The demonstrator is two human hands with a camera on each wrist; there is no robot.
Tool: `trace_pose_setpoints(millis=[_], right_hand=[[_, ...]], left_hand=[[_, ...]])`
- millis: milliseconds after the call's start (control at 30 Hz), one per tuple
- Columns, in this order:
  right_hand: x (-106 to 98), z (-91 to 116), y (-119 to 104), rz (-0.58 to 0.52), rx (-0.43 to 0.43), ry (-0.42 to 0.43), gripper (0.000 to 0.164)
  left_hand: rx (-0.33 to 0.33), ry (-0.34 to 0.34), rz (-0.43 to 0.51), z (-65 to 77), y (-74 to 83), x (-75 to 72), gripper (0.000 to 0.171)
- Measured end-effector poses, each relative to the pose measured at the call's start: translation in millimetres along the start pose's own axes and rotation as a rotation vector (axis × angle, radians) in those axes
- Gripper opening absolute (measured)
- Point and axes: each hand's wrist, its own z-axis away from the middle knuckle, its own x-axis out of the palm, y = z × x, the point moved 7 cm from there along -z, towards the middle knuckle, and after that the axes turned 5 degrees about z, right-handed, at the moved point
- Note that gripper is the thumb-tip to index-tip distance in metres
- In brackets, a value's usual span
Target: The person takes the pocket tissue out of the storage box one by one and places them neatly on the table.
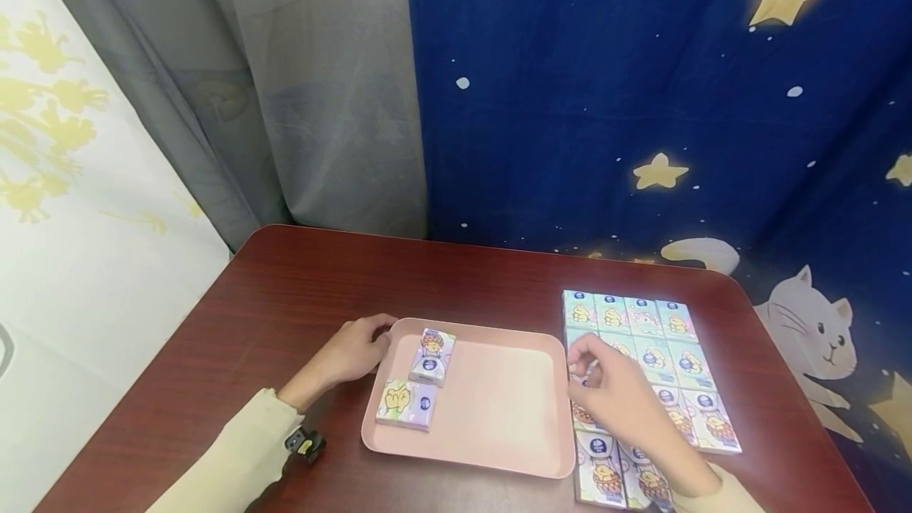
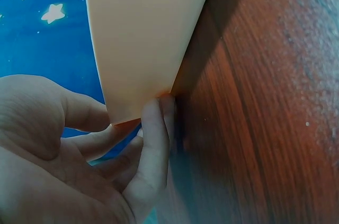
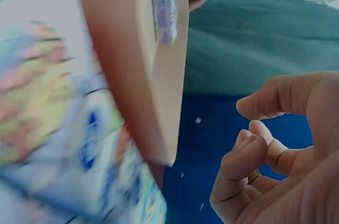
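In the head view, a pink tray [image 1: 499, 418] lies on the table, with two small pocket tissue packs near its left side. One pack [image 1: 432, 356] stands lengthwise, and the other pack [image 1: 406, 404] lies crosswise below it. My left hand [image 1: 359, 351] holds the tray's upper left edge; in the left wrist view the thumb is at the rim and other fingers [image 2: 153, 144] are against the tray's underside. Over the tray's right edge hovers my right hand [image 1: 613, 386], fingers loosely bent, nothing between thumb and fingertips. It partly hides the block of packs [image 1: 655, 359] beneath.
The block of printed packs stands in rows right of the tray, nearest packs [image 1: 602, 469] close to the table's front. The dark red wooden table [image 1: 299, 275] ends at a grey curtain [image 1: 335, 101] and a blue star-printed curtain [image 1: 570, 101].
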Motion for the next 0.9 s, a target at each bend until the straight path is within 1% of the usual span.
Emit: trace_pose_setpoints(millis=[200, 433, 600, 733, 800, 900], right_hand=[[13.2, -26.9, -34.8, 0.017, -0.147, -0.028, 0.031], [38.7, -49.7, -66.3, 0.062, -0.252, -0.1, 0.027], [59.9, -62.6, -81.1, 0.094, -0.285, -0.167, 0.024], [78.3, -71.9, -88.6, 0.131, -0.309, -0.201, 0.024], [87.6, -75.4, -92.5, 0.156, -0.344, -0.209, 0.025], [99.9, -78.4, -99.6, 0.212, -0.427, -0.202, 0.028]], left_hand=[[-0.002, 0.003, -0.009, -0.4, -0.1, 0.0, 0.036], [0.002, 0.014, -0.028, -0.5, -0.8, -0.5, 0.035], [-0.005, 0.011, -0.007, 0.1, -0.6, 0.2, 0.035], [-0.001, 0.013, -0.01, 0.7, 0.4, 0.5, 0.036], [-0.003, 0.015, -0.012, 0.9, 0.2, 0.5, 0.036], [-0.001, 0.013, -0.009, 1.1, 0.1, 0.8, 0.036]])
